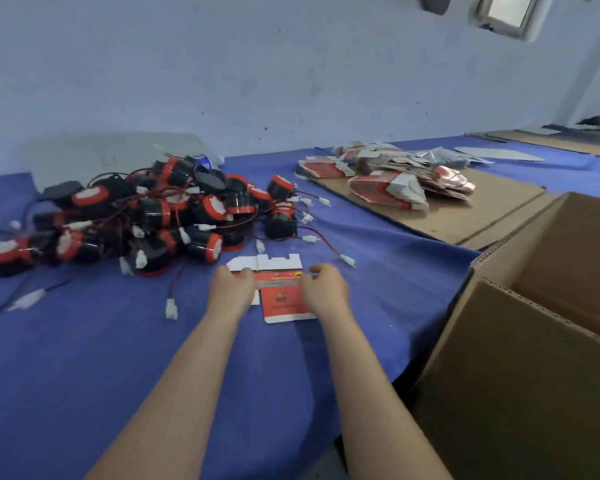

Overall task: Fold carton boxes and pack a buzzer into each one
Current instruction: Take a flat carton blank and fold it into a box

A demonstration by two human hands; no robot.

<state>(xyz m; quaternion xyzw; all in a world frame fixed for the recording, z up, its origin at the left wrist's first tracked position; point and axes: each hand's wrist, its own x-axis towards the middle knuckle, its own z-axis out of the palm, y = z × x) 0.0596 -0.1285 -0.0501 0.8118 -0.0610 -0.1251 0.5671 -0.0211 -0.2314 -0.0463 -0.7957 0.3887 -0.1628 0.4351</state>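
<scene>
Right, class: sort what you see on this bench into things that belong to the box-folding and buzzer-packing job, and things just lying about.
Belongs to the job:
flat carton, held by left hand and right hand
pile of buzzers
stack of unfolded cartons

Lying about:
large brown box, use not shown
cardboard sheet
pale board behind the buzzers

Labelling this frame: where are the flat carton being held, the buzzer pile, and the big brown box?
flat carton [284, 301], head view, its red printed panel.
buzzer pile [153, 213], head view, a black body mid-pile.
big brown box [520, 375], head view, its near flap.
</scene>
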